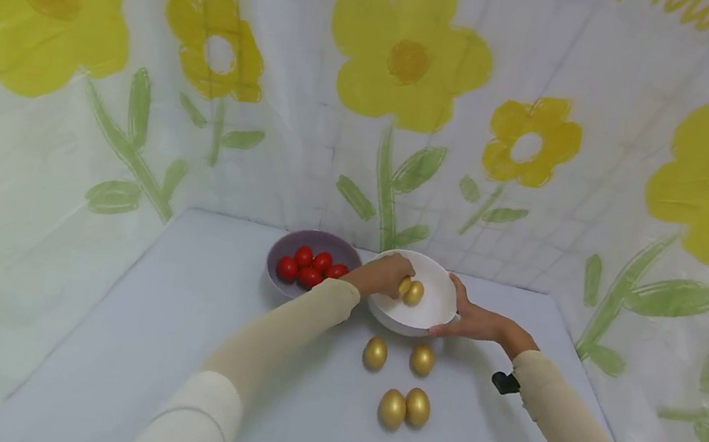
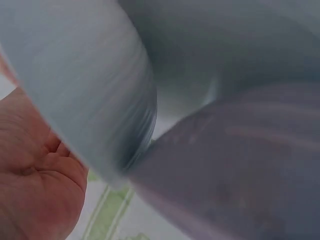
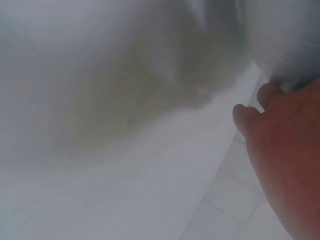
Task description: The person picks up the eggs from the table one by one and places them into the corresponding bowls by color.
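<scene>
- White bowl (image 1: 439, 295): stood near the far edge of the worktop (image 1: 161, 360), slightly right of centre.
- Left hand (image 1: 380, 274): found inside the white bowl, fingers curled close about a gold egg (image 1: 404, 286), fingertips partly hidden; second egg (image 1: 414, 293) lay just beside.
- Right hand (image 1: 474, 322): gripped the bowl's outer right side, thumb and fingers spread wide round the wall.
- Four loose eggs (image 1: 392, 410): lay between the white bowl and the worktop's near edge; two stood apart nearer the bowl, two side by side nearer that edge.
- Purple bowl (image 1: 280, 250): sat near the far edge, just left of the white one, holding at least five red eggs (image 1: 309, 278).
- Flowered sheet (image 1: 295, 161): hung behind the far edge.
</scene>
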`<state>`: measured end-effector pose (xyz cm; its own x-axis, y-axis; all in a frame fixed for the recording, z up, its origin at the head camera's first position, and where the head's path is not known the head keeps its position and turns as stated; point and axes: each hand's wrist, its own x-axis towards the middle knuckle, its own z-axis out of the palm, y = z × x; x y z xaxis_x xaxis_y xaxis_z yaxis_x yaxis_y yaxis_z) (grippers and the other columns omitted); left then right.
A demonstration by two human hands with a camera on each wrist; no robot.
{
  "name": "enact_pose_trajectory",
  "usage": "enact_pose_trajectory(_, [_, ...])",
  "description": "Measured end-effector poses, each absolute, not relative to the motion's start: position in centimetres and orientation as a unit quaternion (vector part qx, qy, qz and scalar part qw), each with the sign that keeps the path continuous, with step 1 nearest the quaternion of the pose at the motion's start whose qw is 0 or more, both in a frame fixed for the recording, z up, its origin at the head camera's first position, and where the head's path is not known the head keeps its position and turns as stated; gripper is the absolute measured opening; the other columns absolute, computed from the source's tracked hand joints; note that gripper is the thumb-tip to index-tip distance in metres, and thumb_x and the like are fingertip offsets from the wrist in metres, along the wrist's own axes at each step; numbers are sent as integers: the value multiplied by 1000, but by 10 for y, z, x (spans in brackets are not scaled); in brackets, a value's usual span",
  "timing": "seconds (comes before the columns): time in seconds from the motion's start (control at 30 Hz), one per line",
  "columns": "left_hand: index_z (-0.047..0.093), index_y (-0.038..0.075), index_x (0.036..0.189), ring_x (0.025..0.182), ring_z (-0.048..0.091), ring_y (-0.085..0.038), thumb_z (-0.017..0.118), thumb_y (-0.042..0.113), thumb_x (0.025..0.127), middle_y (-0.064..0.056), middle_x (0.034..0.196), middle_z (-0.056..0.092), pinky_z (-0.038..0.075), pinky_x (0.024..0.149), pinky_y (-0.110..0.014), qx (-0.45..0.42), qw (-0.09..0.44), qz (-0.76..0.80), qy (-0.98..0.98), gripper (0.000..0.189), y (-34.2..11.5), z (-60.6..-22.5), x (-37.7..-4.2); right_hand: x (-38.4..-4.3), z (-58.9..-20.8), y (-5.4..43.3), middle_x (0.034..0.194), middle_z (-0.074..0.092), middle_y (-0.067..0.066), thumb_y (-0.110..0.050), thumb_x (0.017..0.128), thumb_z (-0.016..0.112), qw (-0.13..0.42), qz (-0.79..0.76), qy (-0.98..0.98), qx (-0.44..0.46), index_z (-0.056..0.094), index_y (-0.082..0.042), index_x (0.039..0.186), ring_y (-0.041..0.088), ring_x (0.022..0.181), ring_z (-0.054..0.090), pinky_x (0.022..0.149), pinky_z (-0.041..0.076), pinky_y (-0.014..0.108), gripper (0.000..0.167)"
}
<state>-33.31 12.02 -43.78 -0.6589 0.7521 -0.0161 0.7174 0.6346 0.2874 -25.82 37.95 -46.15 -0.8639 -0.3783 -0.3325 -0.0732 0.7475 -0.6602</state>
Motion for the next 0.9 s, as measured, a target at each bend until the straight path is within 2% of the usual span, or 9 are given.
enact_pose_trajectory(0.27, [71,7,134,124,62,-23,80,7,92,-6,129,70,46,111,-32,409,64,76,907,43,132,-456,-333,-258,-465,379,174,-7,24,-52,89,83,226,-342,901,-140,-29,-19,163,46,159,9,123,19,68,139])
enact_pose_trajectory(0.5, [68,8,140,123,59,-21,81,9,93,-5,130,69,43,113,-31,405,77,94,906,49,140,-455,-337,-260,-458,383,174,-10,24,-52,88,84,222,-341,903,-137,-30,-19,163,46,159,7,123,17,69,140])
enact_pose_trajectory(0.7, [70,9,134,114,60,-21,82,11,92,-5,120,70,45,108,-32,407,68,90,906,44,140,-455,-338,-260,-455,383,174,-10,24,-53,88,83,223,-335,905,-139,-30,-19,163,47,159,8,123,17,70,140])
enact_pose_trajectory(0.9, [66,5,141,120,61,-23,83,13,92,-6,123,70,45,110,-31,410,62,81,906,53,137,-458,-336,-260,-461,383,174,-13,23,-53,89,83,233,-341,901,-132,-31,-19,163,46,160,4,124,15,69,140])
